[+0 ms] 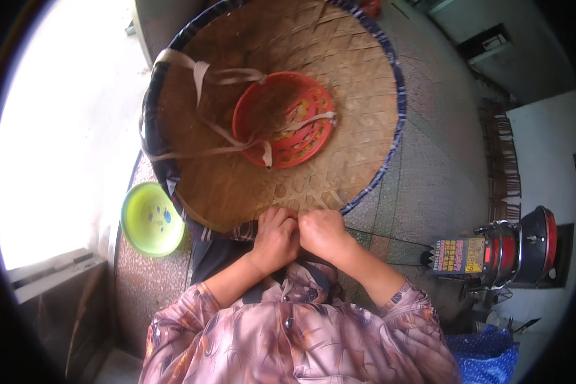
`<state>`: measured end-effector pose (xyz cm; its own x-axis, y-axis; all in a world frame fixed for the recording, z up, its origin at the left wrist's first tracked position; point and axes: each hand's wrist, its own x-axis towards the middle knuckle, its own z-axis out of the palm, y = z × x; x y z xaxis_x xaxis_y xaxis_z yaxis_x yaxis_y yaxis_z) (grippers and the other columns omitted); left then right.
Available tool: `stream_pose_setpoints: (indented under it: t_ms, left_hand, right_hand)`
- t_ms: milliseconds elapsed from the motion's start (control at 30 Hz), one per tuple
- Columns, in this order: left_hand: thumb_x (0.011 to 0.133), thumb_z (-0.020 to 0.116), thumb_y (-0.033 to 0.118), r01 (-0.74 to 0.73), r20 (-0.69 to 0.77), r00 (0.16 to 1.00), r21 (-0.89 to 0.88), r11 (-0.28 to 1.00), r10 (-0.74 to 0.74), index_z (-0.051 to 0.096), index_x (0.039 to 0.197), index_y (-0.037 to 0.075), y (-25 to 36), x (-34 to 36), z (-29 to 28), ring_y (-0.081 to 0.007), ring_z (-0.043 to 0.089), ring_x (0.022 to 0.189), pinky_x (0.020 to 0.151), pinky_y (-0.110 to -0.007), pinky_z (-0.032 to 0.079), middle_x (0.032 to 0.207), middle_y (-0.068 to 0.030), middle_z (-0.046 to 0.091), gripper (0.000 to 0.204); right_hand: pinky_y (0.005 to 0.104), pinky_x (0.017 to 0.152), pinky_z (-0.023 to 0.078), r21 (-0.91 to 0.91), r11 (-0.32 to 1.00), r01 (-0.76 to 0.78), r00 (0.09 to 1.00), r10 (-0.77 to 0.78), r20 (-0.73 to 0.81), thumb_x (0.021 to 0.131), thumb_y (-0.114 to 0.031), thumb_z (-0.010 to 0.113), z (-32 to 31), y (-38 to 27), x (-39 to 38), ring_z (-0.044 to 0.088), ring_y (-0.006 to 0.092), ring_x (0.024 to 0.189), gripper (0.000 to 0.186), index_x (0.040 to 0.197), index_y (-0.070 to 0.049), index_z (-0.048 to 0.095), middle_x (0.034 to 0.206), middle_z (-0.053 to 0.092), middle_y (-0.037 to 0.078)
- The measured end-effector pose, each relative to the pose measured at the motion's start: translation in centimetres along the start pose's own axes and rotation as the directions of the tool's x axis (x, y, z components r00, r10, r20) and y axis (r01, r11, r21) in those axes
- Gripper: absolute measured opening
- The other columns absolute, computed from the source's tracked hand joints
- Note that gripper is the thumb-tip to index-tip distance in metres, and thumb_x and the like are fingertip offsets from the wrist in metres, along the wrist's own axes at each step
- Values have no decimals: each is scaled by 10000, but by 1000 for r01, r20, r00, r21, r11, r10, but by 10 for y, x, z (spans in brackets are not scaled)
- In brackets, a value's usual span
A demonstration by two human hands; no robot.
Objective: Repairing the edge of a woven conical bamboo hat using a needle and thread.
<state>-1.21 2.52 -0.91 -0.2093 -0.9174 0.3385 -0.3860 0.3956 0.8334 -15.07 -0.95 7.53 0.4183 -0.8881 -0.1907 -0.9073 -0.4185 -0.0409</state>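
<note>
A lime-green bowl [148, 221] sits on the speckled floor at left, beside a broad woven basket [361, 128] before a person in a patterned shirt [249, 342]. The woven basket's mouth faces up toward the wearer; nearly round, its long axis is hard to tell. Inside, pale straps [221, 132] reach a red plastic basket [246, 110]. The left hand [276, 233], then the right hand [324, 235], close side by side on the near rim's dark cloth binding [401, 112], fingertips hidden.

Yellow-and-grey plate [457, 256], rows of printed characters and digits, on a red-and-black vehicle [534, 248]
</note>
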Motion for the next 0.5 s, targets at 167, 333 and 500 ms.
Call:
stream_pose_setpoints:
  t_ms: [167,333,500]
  left_hand:
    - [737,745,192,-142,104,988,327,934,113,698,1001,23,15,6,-23,-337,571,1055,928,-453,433,1095,-123,634,316]
    - [732,775,236,-118,191,980,370,922,49,707,901,42,16,3,-42,-331,572,1039,865,-453,457,1048,-123,638,265]
    - [744,778,220,-141,189,979,337,931,80,711,919,31,10,-4,-39,-339,569,1032,875,-451,475,1033,-128,634,267]
  right_hand:
    - [433,672,594,-103,983,149,959,-119,256,755,-159,656,-1,-3,11,757,301,809,141,775,-83,773,810,756,144]
    - [417,693,594,-171,975,145,944,-85,319,781,-175,662,-5,-8,16,760,290,823,153,803,-91,788,847,767,129]
    - [396,711,600,-225,968,114,918,-16,397,856,-178,625,-14,-16,16,769,270,895,199,889,-96,804,923,785,115]
